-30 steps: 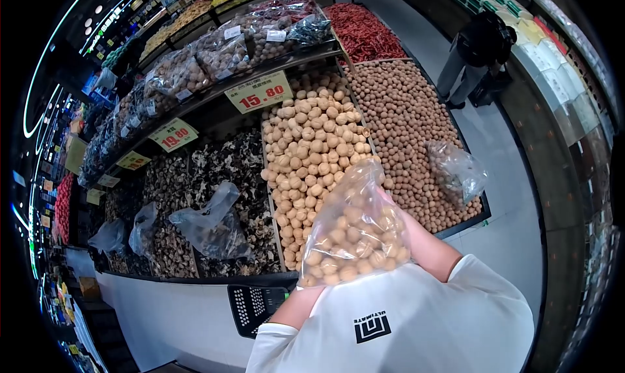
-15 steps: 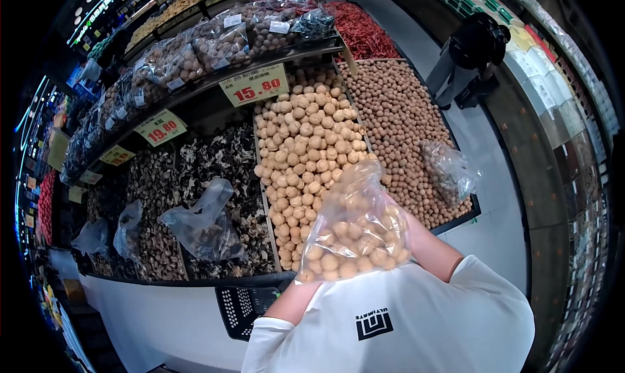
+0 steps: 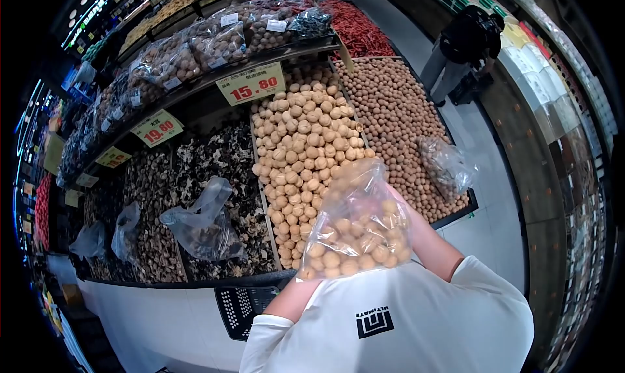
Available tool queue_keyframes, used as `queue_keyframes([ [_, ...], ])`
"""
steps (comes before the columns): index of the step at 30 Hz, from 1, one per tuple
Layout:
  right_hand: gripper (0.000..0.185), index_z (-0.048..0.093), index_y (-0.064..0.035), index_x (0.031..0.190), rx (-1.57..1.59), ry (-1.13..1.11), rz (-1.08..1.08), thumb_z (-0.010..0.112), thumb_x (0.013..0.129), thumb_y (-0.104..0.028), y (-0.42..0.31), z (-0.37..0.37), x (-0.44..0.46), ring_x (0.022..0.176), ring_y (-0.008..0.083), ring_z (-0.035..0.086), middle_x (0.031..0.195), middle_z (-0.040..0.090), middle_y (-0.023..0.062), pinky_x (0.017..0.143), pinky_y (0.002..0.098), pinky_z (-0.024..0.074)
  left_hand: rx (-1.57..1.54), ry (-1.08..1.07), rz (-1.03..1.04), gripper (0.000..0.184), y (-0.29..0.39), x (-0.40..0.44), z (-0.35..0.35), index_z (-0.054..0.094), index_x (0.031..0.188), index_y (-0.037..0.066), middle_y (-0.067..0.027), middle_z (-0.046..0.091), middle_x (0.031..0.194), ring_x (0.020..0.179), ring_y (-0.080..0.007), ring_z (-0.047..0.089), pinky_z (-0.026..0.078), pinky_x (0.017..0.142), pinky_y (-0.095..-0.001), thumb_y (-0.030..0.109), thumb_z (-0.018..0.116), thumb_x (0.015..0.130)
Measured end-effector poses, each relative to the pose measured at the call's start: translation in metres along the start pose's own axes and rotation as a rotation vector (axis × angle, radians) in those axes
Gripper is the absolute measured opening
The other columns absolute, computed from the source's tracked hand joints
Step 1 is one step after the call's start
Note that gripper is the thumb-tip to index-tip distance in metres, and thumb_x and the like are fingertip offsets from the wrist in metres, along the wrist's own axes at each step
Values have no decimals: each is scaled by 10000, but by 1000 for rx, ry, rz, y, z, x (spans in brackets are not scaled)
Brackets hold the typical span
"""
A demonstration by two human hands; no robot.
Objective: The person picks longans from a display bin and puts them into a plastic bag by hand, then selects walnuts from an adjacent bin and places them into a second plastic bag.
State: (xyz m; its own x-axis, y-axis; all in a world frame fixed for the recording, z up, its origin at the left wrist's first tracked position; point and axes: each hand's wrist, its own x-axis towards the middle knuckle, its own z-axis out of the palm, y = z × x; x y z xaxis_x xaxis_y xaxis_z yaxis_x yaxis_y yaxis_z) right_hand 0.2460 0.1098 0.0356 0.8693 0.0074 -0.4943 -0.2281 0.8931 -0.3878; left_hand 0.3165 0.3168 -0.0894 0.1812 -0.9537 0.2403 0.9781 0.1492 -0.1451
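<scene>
A clear plastic bag of walnuts [image 3: 355,243] is held up in front of my chest. My right hand [image 3: 389,200] is at the upper right side of the bag, partly seen through the plastic and closed on it. My left hand is hidden behind the bag's lower left; only the left forearm [image 3: 294,299] shows, so its fingers cannot be made out. Just beyond the bag lies a bin of loose pale walnuts [image 3: 303,138].
Right of the walnuts are small round brown dried fruits [image 3: 384,106] with a plastic bag [image 3: 448,168] on them. Dark dried fungus [image 3: 218,155] lies left, under a price-tagged shelf [image 3: 195,80]. A black basket [image 3: 244,311] is below. A person [image 3: 465,41] stands in the aisle.
The view has shifted slightly. The bag of walnuts stays in nearly the same place, its top a little changed in shape. The person in the aisle leans further down.
</scene>
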Motion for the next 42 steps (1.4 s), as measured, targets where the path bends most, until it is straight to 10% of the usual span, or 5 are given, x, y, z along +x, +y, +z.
queue_keyframes([
  [4,428,550,-27,1333,-36,-9,-119,472,1088,-369,4,20,-11,1173,228,640,1284,622,142,976,368,576,392,353,19,570,-2,-12,5,375,1555,55,-138,495,1525,1402,-284,467,386,1189,-429,301,532,1064],
  [9,642,437,-14,1506,112,-195,38,446,1071,-486,2,-26,-12,1313,319,576,1471,539,207,1123,460,473,-302,-241,13,572,16,-18,-61,298,1556,-34,-217,521,1465,1222,-284,632,587,974,-382,192,506,1074],
  [15,691,398,-11,1538,-62,28,-58,400,1075,-524,-5,-5,-24,1353,360,536,1512,503,214,1166,492,417,11,36,27,573,12,-20,-41,323,1544,-29,-217,525,1460,1230,-286,623,579,985,-387,207,528,1063],
  [42,231,648,-8,1231,-681,251,-707,628,1031,-121,41,18,-30,971,75,633,1112,689,-4,865,267,521,526,488,61,582,6,8,60,438,1489,-8,-217,543,1438,1268,-297,585,545,1034,-407,273,624,1015],
])
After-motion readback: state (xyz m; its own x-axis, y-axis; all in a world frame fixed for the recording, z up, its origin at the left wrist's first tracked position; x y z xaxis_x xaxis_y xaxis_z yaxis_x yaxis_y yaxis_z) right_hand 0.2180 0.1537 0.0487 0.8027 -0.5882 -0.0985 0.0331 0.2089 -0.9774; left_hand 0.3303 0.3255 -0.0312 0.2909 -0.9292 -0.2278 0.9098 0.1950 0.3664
